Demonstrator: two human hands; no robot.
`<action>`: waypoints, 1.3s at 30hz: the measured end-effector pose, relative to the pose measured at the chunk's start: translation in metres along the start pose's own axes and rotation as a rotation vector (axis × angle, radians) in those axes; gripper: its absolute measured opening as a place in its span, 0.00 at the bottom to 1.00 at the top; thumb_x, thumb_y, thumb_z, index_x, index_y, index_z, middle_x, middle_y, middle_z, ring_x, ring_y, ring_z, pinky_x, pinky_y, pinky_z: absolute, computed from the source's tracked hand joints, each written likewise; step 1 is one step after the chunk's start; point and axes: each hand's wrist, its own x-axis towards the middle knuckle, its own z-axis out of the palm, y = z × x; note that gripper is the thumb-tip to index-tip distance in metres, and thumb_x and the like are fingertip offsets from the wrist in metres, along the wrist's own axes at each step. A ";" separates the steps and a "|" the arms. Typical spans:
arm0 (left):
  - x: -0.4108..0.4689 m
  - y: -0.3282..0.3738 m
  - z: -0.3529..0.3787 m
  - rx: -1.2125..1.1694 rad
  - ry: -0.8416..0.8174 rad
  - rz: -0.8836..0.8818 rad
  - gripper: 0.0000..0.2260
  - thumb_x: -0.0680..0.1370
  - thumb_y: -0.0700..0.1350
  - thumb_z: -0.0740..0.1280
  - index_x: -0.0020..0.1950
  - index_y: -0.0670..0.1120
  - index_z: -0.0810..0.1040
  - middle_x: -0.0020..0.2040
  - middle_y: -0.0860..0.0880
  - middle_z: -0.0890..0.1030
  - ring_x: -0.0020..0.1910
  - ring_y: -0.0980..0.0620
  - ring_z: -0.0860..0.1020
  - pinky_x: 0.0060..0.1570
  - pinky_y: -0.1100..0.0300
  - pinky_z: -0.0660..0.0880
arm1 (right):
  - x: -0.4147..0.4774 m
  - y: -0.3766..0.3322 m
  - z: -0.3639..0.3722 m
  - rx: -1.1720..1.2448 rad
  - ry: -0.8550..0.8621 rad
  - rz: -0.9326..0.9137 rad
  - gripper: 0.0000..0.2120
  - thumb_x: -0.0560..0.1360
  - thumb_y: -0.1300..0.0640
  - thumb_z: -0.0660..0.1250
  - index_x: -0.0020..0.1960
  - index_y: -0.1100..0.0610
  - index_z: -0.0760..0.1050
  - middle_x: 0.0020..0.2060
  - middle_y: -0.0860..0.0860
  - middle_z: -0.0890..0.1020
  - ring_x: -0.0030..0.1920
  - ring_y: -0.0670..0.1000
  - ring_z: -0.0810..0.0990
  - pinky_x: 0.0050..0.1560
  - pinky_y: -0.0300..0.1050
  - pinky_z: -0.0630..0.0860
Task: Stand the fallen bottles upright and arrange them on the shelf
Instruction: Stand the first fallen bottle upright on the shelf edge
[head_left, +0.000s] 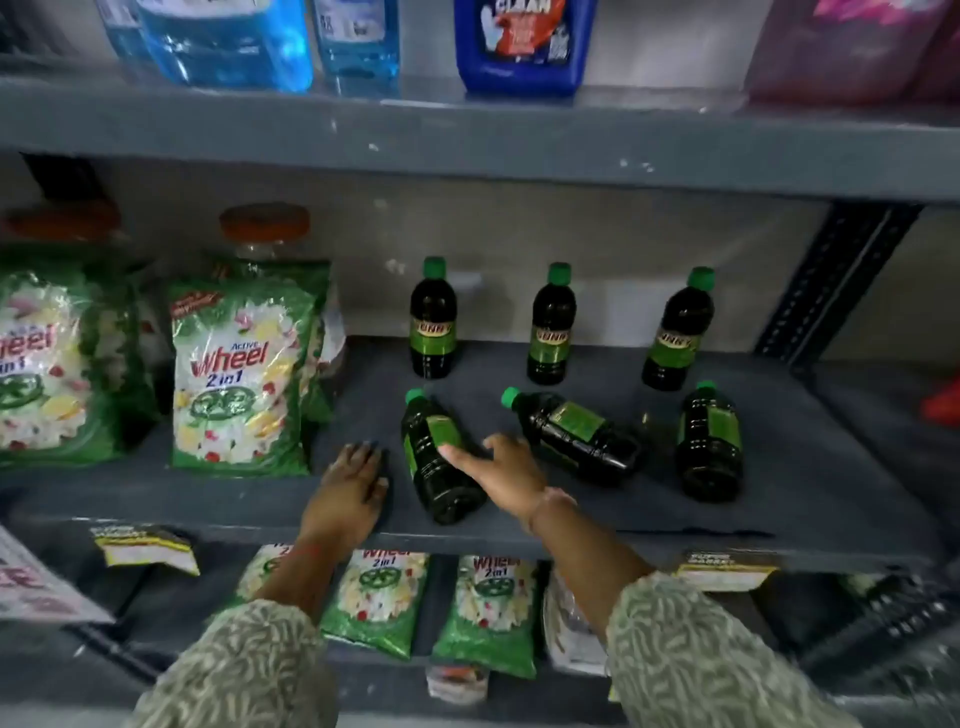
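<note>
On the grey middle shelf (810, 499) three dark bottles with green caps and labels stand upright at the back: left (432, 319), middle (551, 325), right (675, 332). Three more lie on their sides in front: left (441, 467), middle (576, 431), right (709, 441). My right hand (501, 467) reaches over the shelf with fingers spread, its thumb touching the left fallen bottle and its fingers near the middle one, holding nothing. My left hand (353, 480) lies flat, palm down, on the shelf just left of that bottle.
Green Wheel detergent bags (241, 374) stand on the shelf's left, with orange-lidded jars (265, 228) behind. Blue liquid bottles (524, 41) sit on the shelf above. More detergent bags (485, 613) fill the shelf below. A perforated upright post (836, 280) bounds the right.
</note>
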 end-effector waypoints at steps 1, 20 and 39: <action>0.005 -0.002 0.003 0.063 -0.005 0.004 0.23 0.81 0.47 0.52 0.74 0.43 0.54 0.77 0.45 0.53 0.77 0.46 0.49 0.75 0.54 0.49 | 0.008 -0.006 0.005 -0.010 -0.033 0.022 0.38 0.65 0.33 0.66 0.64 0.58 0.69 0.66 0.59 0.70 0.66 0.59 0.69 0.65 0.47 0.66; 0.011 -0.004 0.019 0.157 0.068 -0.003 0.24 0.79 0.52 0.46 0.75 0.47 0.52 0.78 0.48 0.54 0.77 0.48 0.51 0.75 0.51 0.48 | 0.059 0.016 0.027 0.032 0.519 -0.268 0.39 0.58 0.43 0.77 0.62 0.60 0.68 0.54 0.56 0.75 0.54 0.53 0.75 0.52 0.40 0.72; 0.011 0.013 0.017 0.035 0.102 -0.072 0.23 0.78 0.45 0.54 0.72 0.42 0.59 0.76 0.44 0.58 0.76 0.43 0.53 0.74 0.48 0.50 | 0.049 0.039 0.033 0.371 0.274 -0.241 0.49 0.59 0.55 0.77 0.71 0.52 0.52 0.64 0.52 0.69 0.65 0.49 0.69 0.69 0.52 0.66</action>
